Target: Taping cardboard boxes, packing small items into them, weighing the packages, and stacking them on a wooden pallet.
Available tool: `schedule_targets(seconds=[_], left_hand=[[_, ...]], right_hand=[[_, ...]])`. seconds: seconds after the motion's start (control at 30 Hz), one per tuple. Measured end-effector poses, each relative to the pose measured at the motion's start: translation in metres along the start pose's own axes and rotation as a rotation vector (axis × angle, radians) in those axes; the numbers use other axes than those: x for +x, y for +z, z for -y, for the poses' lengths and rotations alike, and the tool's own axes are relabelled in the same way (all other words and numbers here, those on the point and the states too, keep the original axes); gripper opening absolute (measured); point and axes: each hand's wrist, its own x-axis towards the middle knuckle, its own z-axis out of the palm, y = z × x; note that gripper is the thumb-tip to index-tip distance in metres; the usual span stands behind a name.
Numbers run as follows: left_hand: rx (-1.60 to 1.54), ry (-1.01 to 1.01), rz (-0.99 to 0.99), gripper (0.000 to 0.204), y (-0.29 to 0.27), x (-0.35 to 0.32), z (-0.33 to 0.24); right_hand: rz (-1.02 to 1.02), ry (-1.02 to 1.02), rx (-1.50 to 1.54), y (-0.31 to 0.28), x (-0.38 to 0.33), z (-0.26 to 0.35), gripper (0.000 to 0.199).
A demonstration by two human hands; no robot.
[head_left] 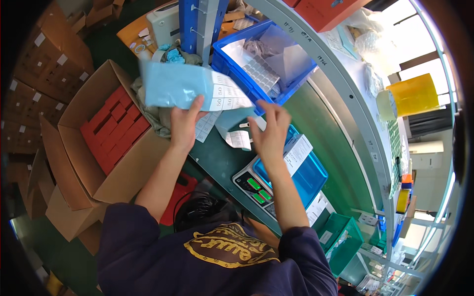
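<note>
My left hand (pixel 185 121) is closed on a glossy light-blue label sheet (pixel 177 86), thumb on top. Rows of white printed labels (pixel 227 92) show along its right part, which tapers toward my right hand (pixel 270 130). That hand hovers by the sheet's tip, thumb and forefinger apart, the other fingers curled and a little blurred; no object shows in it. Beneath the hands, a curled white label strip (pixel 238 140) and more labels (pixel 205 127) lie on the dark-green bench (pixel 212 158). A small white piece (pixel 245 125) lies near my right thumb.
Right of my hands, a scale (pixel 253 183) with green displays carries a blue tray (pixel 316 172) and a white box (pixel 297 154). A blue bin (pixel 247 84) stands behind. At left, an open carton (pixel 121 170) holds red boxes (pixel 116 123). A green bin (pixel 343 246) sits lower right.
</note>
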Motion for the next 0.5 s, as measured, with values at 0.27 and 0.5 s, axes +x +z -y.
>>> schedule_targets(seconds=[0.27, 0.5], left_hand=[[-0.006, 0.034, -0.037, 0.032, 0.020, -0.038, 0.013], [0.079, -0.043, 0.064, 0.030, 0.018, -0.051, 0.016]], right_hand=[[-0.105, 0.074, 0.253, 0.027, -0.015, 0.049, 0.044], [0.054, 0.325, 0.514, 0.002, -0.023, 0.039, 0.035]])
